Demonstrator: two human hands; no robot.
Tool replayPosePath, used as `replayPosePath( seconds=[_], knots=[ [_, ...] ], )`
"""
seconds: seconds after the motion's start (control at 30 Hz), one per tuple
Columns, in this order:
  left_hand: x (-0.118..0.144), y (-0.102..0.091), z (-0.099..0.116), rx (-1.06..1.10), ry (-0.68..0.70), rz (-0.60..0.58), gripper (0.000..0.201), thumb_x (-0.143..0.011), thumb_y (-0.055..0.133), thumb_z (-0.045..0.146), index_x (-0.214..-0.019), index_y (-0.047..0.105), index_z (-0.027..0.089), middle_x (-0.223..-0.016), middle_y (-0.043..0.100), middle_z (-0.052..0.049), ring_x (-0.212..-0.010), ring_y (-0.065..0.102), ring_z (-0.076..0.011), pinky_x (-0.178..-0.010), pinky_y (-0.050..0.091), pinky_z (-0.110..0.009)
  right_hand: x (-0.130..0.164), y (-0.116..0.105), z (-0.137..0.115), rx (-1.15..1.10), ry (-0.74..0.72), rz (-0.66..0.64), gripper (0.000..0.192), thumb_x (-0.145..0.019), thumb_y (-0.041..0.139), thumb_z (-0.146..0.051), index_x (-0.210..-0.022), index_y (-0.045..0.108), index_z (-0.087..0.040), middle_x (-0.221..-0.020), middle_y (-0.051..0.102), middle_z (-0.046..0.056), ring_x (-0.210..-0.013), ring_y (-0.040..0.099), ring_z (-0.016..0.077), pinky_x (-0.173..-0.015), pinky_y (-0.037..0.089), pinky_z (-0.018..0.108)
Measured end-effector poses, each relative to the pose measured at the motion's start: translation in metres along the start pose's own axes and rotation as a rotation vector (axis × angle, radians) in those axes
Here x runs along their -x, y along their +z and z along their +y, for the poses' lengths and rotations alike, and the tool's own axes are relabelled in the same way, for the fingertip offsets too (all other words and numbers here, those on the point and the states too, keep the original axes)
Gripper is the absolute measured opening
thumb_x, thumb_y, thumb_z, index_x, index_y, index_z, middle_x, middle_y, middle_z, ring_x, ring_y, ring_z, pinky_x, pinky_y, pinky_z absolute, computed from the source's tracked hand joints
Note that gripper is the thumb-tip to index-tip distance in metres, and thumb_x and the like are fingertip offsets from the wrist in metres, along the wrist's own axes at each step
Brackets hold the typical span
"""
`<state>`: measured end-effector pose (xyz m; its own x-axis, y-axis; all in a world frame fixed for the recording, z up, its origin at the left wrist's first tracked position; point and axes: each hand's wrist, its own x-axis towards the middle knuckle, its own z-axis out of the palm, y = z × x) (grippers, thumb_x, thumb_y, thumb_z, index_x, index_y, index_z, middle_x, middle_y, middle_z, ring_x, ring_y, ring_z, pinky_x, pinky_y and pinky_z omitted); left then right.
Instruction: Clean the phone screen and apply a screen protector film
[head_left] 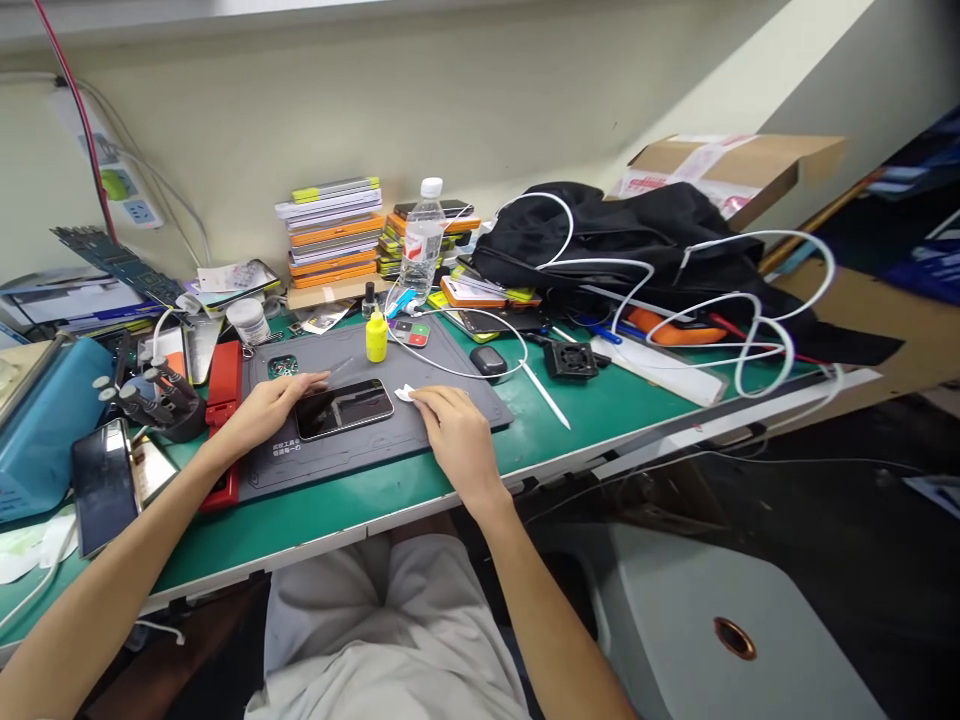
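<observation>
A black phone (343, 407) lies screen up on a grey work mat (360, 450). My left hand (264, 408) rests flat on the mat with its fingers on the phone's left end, steadying it. Just right of the phone, my right hand (454, 430) pinches a small white wipe (405, 392) between its fingertips. Behind the phone stands a small yellow bottle (376, 337), and a thin pair of tweezers (339, 370) lies close to my left fingers.
The green bench (592, 415) carries a stack of phone boxes (334, 232), a water bottle (422, 243), a black bag (637, 240), white cables (720, 310), a white stylus (545, 394), a red case (223, 400), a tool holder (161, 395) and spare phones (105, 485). A white stool (720, 630) stands at right.
</observation>
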<state>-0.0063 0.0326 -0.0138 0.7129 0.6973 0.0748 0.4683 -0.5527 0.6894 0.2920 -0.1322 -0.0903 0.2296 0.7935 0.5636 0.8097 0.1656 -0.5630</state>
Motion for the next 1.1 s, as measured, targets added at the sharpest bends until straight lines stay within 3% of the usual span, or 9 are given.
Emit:
replayPosePath(
  seconds=[0.17,0.33,0.43,0.53,0.7,0.83,1.1],
  knots=[
    [-0.003,-0.007,-0.010,0.185,-0.058,0.019,0.095,-0.123,0.024,0.080,-0.184,0.050,0.013,-0.154,0.079,-0.022,-0.136,0.083,-0.0338,-0.115,0.066,-0.049,-0.007,0.001,-0.009,0.002,-0.027,0.034,0.042,-0.127,0.048,-0.033,-0.129,0.089,-0.022,-0.135,0.089,0.012,-0.128,0.085,0.0321,-0.114,0.067,0.050],
    [-0.003,-0.012,-0.015,0.313,-0.082,0.024,0.098,-0.123,0.024,0.080,-0.195,0.019,0.014,-0.146,0.082,-0.023,-0.130,0.085,-0.0329,-0.106,0.066,-0.046,0.001,0.007,-0.025,-0.032,-0.235,-0.083,0.036,-0.126,0.056,-0.031,-0.141,0.089,-0.025,-0.154,0.082,0.004,-0.150,0.076,0.0279,-0.138,0.055,0.050],
    [-0.003,-0.014,-0.019,0.413,-0.116,0.052,0.097,-0.122,0.021,0.080,-0.196,0.010,0.019,-0.151,0.080,-0.023,-0.135,0.083,-0.0332,-0.104,0.065,-0.045,0.017,0.007,-0.030,0.019,-0.340,-0.146,0.046,-0.128,0.051,-0.035,-0.160,0.077,-0.015,-0.168,0.071,0.010,-0.163,0.066,0.0295,-0.146,0.045,0.054],
    [-0.001,-0.015,-0.020,0.521,-0.152,0.112,0.096,-0.122,0.024,0.080,-0.197,0.002,0.024,-0.161,0.075,-0.022,-0.141,0.079,-0.0326,-0.107,0.064,-0.046,0.027,0.006,-0.031,0.083,-0.342,-0.215,0.058,-0.131,0.041,-0.039,-0.170,0.065,-0.005,-0.176,0.063,0.015,-0.169,0.060,0.0301,-0.148,0.042,0.054],
    [0.003,-0.016,-0.014,0.658,-0.212,0.223,0.095,-0.120,0.035,0.083,-0.197,0.012,0.033,-0.166,0.073,-0.017,-0.141,0.075,-0.0294,-0.112,0.060,-0.042,-0.006,0.019,-0.039,0.142,-0.234,-0.407,0.069,-0.130,0.042,-0.048,-0.175,0.056,0.003,-0.183,0.052,0.022,-0.176,0.049,0.0342,-0.151,0.034,0.057],
    [0.002,-0.015,-0.009,0.733,-0.241,0.256,0.093,-0.119,0.042,0.082,-0.196,0.018,0.035,-0.163,0.075,-0.016,-0.135,0.075,-0.0274,-0.107,0.059,-0.038,-0.036,0.031,-0.044,0.148,-0.213,-0.439,0.069,-0.129,0.048,-0.048,-0.175,0.057,0.003,-0.182,0.052,0.023,-0.177,0.047,0.0345,-0.151,0.034,0.057],
    [0.002,-0.008,-0.007,0.891,-0.257,0.330,0.083,-0.122,0.053,0.066,-0.194,0.030,0.033,-0.155,0.079,-0.015,-0.127,0.075,-0.0238,-0.106,0.059,-0.036,0.025,0.007,-0.040,0.176,-0.331,-0.359,0.077,-0.130,0.039,-0.055,-0.179,0.051,0.003,-0.187,0.046,0.022,-0.178,0.046,0.0348,-0.150,0.037,0.057]
  ],
)
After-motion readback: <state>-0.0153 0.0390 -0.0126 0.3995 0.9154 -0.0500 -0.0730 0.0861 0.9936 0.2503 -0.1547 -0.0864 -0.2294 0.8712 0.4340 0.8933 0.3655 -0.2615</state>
